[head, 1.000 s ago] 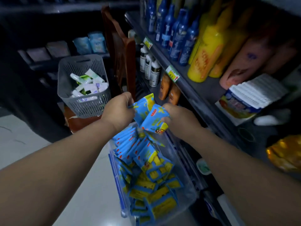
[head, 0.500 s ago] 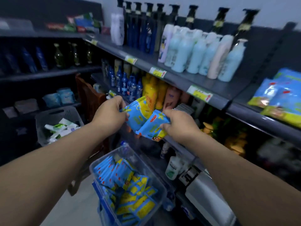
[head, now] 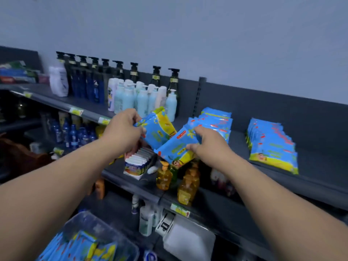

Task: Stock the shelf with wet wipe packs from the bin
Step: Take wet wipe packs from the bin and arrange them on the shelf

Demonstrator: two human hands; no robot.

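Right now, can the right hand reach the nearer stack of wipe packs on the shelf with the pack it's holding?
Probably yes. The right hand, gripping its wipe pack, is directly in front of the nearer stack. Nothing stands between them, and the space above the stack is open.

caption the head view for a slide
Left hand and right hand hold wet wipe packs at the shelf

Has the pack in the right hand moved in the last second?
Yes. The pack rose from just above the bin to the stack on the shelf.
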